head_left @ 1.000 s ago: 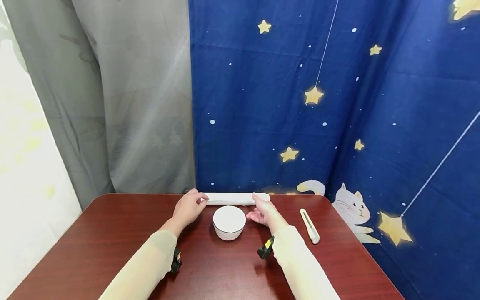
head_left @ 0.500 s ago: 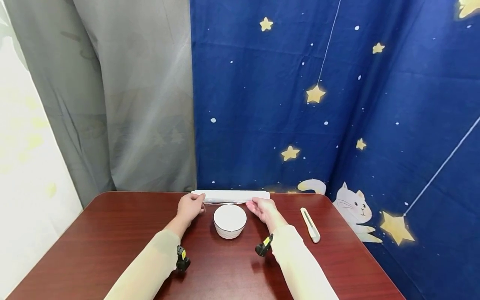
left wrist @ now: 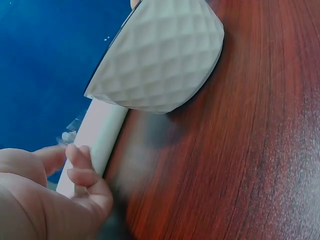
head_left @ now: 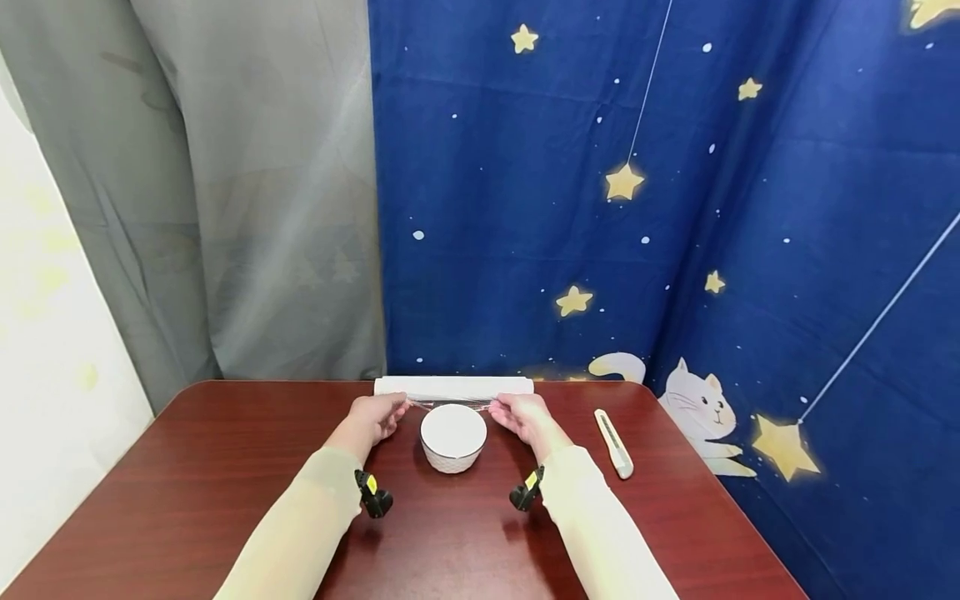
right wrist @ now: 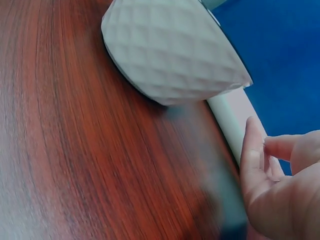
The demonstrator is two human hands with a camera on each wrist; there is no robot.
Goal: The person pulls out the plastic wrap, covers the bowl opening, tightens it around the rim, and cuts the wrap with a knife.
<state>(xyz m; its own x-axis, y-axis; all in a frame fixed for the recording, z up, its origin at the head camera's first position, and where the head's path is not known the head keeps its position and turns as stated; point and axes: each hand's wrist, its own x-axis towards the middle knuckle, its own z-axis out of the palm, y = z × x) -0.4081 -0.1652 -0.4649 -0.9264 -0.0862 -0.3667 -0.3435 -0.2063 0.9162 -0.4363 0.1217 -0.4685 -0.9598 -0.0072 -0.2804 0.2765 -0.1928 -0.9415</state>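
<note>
A white roll of cling film (head_left: 453, 387) lies along the far edge of the table, behind a white bowl (head_left: 453, 454) with a diamond-patterned wall and dark rim line. My left hand (head_left: 377, 415) pinches one corner of the clear film (left wrist: 70, 135) between thumb and fingers, left of the bowl. At the bowl's right, my right hand (head_left: 523, 417) pinches the other side of the film between thumb and forefinger. The film's pulled edge stretches between both hands, just behind the bowl's far rim. In the right wrist view the bowl (right wrist: 170, 50) stands beside the roll (right wrist: 232, 115).
A white utility knife (head_left: 613, 443) lies on the dark red wooden table (head_left: 450, 542), right of the right hand. Behind the table hang a grey curtain (head_left: 285, 208) and a blue star-patterned curtain (head_left: 510, 208). Black cameras sit on both wrists.
Both hands have come off the roll's ends and now pinch the film's edge, drawn slightly toward the bowl. The roll's left end is uncovered. The bowl and knife stay in place.
</note>
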